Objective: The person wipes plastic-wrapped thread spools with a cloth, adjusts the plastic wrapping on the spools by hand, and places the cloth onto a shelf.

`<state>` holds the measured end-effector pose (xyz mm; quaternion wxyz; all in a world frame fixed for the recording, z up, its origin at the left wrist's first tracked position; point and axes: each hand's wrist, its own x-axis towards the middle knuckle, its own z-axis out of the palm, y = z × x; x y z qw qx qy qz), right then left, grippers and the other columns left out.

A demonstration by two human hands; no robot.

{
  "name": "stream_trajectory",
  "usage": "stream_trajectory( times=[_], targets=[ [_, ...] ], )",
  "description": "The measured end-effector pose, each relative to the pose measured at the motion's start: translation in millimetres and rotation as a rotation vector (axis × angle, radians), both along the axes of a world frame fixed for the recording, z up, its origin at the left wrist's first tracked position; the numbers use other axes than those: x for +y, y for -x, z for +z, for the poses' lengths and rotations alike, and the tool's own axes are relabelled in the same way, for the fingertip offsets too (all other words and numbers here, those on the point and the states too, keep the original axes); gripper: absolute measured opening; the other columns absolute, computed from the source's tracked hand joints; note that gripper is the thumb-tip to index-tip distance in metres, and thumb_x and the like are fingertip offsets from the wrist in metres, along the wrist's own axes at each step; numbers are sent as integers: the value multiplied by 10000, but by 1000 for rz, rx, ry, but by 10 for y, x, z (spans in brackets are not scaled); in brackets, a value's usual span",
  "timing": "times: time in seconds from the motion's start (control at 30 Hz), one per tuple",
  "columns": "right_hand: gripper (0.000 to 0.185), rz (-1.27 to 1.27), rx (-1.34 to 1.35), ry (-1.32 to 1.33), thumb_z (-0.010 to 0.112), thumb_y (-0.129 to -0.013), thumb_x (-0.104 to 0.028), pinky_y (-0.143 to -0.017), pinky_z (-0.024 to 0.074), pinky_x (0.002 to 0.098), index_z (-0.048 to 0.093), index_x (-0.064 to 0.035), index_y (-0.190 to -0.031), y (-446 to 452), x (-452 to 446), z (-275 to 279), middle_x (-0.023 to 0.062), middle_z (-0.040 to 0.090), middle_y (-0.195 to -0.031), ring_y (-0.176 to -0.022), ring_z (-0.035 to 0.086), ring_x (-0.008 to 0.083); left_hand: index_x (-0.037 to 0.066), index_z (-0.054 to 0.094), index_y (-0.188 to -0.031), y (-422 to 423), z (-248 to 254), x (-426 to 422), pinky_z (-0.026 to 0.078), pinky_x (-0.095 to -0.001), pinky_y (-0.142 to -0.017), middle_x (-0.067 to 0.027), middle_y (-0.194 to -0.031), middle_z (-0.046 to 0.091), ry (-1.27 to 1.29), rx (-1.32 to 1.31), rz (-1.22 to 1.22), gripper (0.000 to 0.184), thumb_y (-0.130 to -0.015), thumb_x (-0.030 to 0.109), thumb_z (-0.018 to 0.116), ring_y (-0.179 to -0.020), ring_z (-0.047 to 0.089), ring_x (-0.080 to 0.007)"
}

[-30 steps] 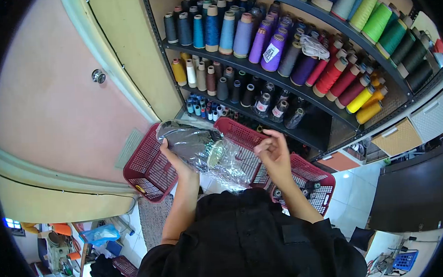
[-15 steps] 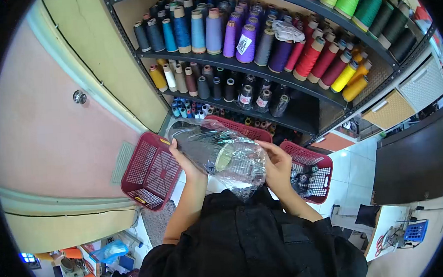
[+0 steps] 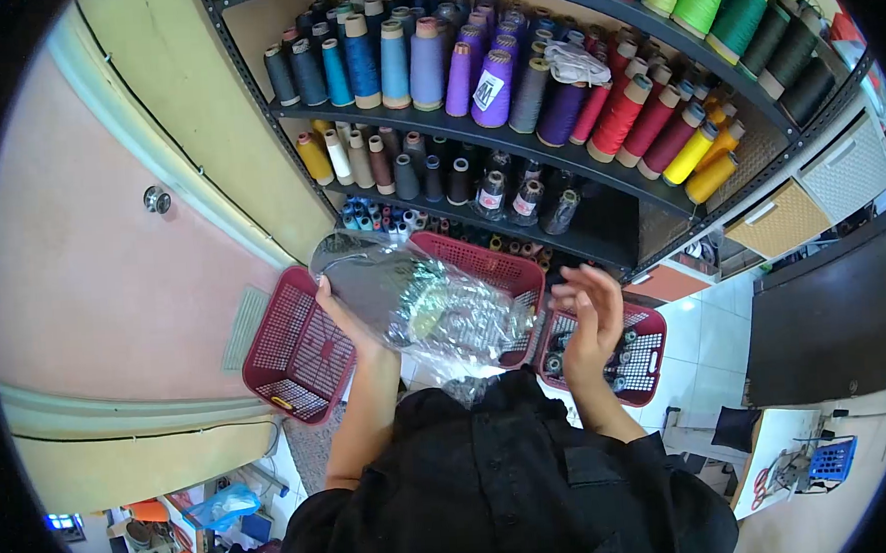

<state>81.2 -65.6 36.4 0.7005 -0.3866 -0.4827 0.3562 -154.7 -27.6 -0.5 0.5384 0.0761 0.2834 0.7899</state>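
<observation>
A large dark thread cone (image 3: 368,272) in clear, crinkled plastic wrap (image 3: 465,320) is held in front of my chest. It lies tilted, with its pale round end visible through the wrap. My left hand (image 3: 353,328) grips it from the left and below, the thumb along its side. To the right, my right hand (image 3: 592,317) is apart from the wrap with nothing in it, slightly blurred, fingers loosely curved and spread. Below that hand is a red basket (image 3: 657,350) with several small dark spools in it.
Ahead, a black metal shelf (image 3: 354,113) carries rows of coloured thread cones. A second red basket (image 3: 298,274) stands at the left on the floor, and a third red basket (image 3: 441,245) sits under the shelf. A pink door (image 3: 112,264) is at the left.
My right hand has let go of the plastic wrap and moved right. My left hand has shifted slightly left with the wrapped cone.
</observation>
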Motion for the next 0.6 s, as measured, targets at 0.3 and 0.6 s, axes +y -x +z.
stream_trajectory(
  times=[0.3, 0.6],
  targets=[
    [1148, 817, -461, 208, 795, -713, -340, -1139, 85, 411, -15, -61, -1477, 390, 195, -9, 206, 50, -1525, -1415, 79, 280, 77, 440, -1292, -295, 166, -141, 447, -416, -926, -118, -1220, 536, 38, -22, -62, 637, -839, 524, 467, -1089, 533, -278],
    [394, 808, -255, 586, 551, -848, -45, -797, 450, 286, 455, 11, -1226, 333, 94, -371, 46, 618, -969, -874, 549, 109, 24, 423, -1278, -193, -198, -184, 449, -398, -936, -143, -1245, 517, -115, 167, -71, 588, -858, 434, 453, -1113, 527, -283]
  ],
)
